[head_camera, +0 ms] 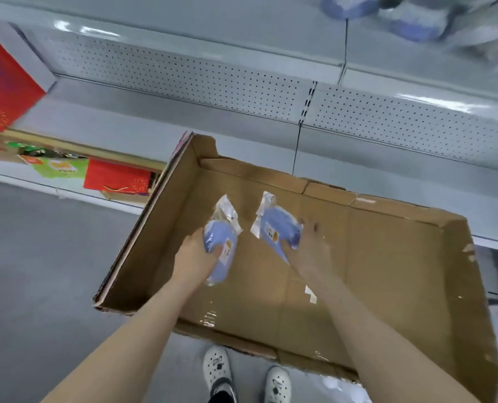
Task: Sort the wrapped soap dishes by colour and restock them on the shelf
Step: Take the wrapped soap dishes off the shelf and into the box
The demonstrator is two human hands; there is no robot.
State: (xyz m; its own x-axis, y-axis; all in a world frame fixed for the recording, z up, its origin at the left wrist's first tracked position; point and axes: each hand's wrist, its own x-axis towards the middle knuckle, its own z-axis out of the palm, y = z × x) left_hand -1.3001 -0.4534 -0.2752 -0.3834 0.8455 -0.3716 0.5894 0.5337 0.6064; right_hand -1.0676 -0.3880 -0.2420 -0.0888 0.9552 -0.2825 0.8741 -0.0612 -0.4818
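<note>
Looking down into the cardboard box (393, 266), we've got one blue wrapped soap dish (224, 245) in our left hand (195, 253), fingers and thumb curled round its middle, the clear wrapper end pointing towards the box's far wall. Our right hand (310, 247) grips a second blue wrapped soap dish (278, 228) the same way, tilted, label facing us. Both dishes are over the middle of the box floor, close together but apart; we cannot tell whether they touch it. Past the box's far edge runs the grey shelf (242, 135). More blue wrapped packs (416, 21) lie blurred on a higher shelf, top right. Red boxes (117, 175) stand on the lowest shelf, left. Our white clogs (217, 365) show on the grey floor (38, 257).
</note>
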